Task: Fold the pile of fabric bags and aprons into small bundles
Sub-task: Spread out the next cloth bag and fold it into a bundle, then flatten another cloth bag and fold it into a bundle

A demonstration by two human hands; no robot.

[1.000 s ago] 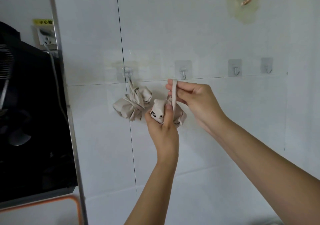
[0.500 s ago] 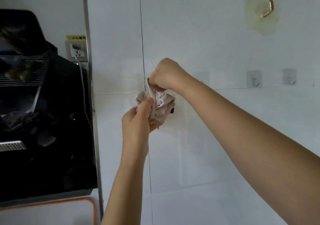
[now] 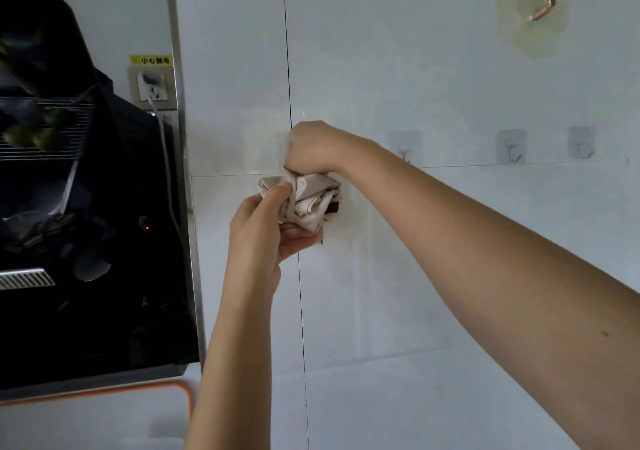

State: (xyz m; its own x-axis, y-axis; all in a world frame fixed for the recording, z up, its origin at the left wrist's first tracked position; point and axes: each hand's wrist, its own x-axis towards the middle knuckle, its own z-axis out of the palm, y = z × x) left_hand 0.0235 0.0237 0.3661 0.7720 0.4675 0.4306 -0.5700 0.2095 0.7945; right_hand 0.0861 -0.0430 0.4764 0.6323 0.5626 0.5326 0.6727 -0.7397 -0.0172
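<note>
A beige fabric bundle (image 3: 311,200) with dark printed marks is held up against the white tiled wall. My left hand (image 3: 263,231) cups it from below, thumb and fingers pinching its left side. My right hand (image 3: 311,146) is closed in a fist just above it, gripping the bundle's top or strap where the leftmost wall hook would be; the hook itself and the other bundle seen earlier are hidden behind my hands.
Three clear adhesive hooks (image 3: 403,146) (image 3: 512,146) (image 3: 583,143) line the wall to the right, and a copper hook (image 3: 542,4) sits higher up. A black range hood (image 3: 86,207) fills the left, with a socket and white cable (image 3: 154,89) beside it. An orange hose (image 3: 104,392) runs below.
Both hands carried the bundle left from the second hook to the leftmost one. My right hand went from pinching the strap upright to a closed fist over the bundle's top.
</note>
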